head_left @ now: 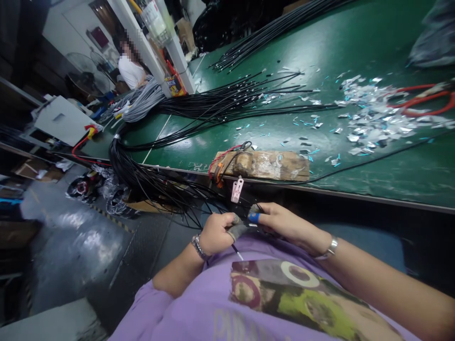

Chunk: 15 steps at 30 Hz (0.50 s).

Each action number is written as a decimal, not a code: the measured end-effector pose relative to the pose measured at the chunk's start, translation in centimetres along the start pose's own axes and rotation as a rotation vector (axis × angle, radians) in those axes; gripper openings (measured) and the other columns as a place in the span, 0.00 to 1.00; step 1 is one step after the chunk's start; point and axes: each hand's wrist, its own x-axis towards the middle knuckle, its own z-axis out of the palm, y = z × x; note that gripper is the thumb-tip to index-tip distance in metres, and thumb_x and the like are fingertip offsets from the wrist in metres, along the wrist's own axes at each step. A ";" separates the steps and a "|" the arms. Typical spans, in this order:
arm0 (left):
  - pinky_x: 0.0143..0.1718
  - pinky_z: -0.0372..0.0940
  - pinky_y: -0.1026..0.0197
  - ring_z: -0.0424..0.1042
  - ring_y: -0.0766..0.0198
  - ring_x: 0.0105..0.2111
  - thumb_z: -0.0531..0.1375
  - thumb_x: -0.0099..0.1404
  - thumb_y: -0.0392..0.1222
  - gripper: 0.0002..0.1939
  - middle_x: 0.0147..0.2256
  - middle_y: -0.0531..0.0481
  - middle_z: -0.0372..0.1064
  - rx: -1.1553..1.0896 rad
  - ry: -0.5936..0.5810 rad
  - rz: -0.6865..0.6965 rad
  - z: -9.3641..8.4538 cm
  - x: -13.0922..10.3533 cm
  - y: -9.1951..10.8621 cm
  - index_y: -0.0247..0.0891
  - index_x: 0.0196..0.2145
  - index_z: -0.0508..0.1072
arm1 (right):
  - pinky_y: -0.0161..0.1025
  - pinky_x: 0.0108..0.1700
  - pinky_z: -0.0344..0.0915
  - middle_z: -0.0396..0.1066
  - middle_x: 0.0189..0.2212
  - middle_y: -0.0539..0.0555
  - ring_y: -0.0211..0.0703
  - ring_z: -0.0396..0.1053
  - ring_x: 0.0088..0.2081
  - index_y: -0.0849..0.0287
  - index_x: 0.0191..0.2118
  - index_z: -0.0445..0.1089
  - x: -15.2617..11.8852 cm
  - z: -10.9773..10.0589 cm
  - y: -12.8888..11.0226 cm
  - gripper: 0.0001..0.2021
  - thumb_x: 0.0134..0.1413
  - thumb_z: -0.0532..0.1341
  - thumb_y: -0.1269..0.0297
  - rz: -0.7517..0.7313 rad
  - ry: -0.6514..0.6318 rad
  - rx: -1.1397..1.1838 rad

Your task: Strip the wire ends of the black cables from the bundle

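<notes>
One wooden board [284, 166] lies at the near edge of the green table [355, 189], with one wooden knob [243, 163] on its left part. Two hands work on the near side of the board, below the table edge. The left hand [217, 233] has thumb and fingers closed on one black cable [235, 249], whose pale tip points down toward the purple shirt [192, 303]. The right hand [277, 220] is curled just beside it, one blue band [253, 217] around a finger; whether it grips the same cable I cannot tell, since the fingers hide it. Each wrist wears one metal band.

One pale pink clip [237, 190] hangs just in front of the board, and one orange piece [217, 173] sits at its left end. Left of the board droops one large bundle of black cables [124, 163]; beyond it, two more black bundles lie on the table, too dense to count by strand. To the right of the board are one pair of red-handled scissors [426, 100] and a heap of foil scraps [377, 118], too many to count. Far beyond the board's left end sits one person [130, 71] in white.
</notes>
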 end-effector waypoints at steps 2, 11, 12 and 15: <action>0.23 0.53 0.68 0.56 0.72 0.20 0.59 0.58 0.49 0.16 0.19 0.55 0.60 -0.057 0.018 -0.014 0.0 0.0 0.0 0.34 0.21 0.67 | 0.33 0.18 0.44 0.52 0.13 0.42 0.31 0.46 0.17 0.56 0.21 0.60 0.0 0.0 0.4 0.18 0.43 0.63 0.48 0.029 0.038 0.131; 0.22 0.54 0.69 0.55 0.73 0.19 0.61 0.54 0.56 0.20 0.18 0.56 0.58 -0.322 0.029 -0.136 0.0 0.4 0.1 0.34 0.22 0.66 | 0.35 0.26 0.55 0.63 0.24 0.48 0.36 0.55 0.23 0.57 0.40 0.72 -1.0 0.0 0.3 0.19 0.43 0.66 0.51 -0.329 0.050 -0.126; 0.21 0.53 0.69 0.54 0.74 0.19 0.61 0.53 0.56 0.21 0.17 0.57 0.58 -0.350 0.018 -0.145 0.0 0.4 0.1 0.34 0.21 0.65 | 0.35 0.26 0.57 0.64 0.26 0.49 0.36 0.56 0.24 0.57 0.39 0.72 -1.0 0.1 0.2 0.16 0.46 0.65 0.52 -0.374 0.056 -0.169; 0.19 0.51 0.69 0.51 0.75 0.16 0.62 0.52 0.58 0.22 0.14 0.59 0.54 -0.414 0.000 -0.179 -0.1 0.5 0.3 0.35 0.21 0.64 | 0.38 0.31 0.61 0.69 0.28 0.53 0.40 0.63 0.28 0.57 0.31 0.73 -0.9 0.5 0.3 0.11 0.51 0.62 0.55 -0.453 0.104 -0.262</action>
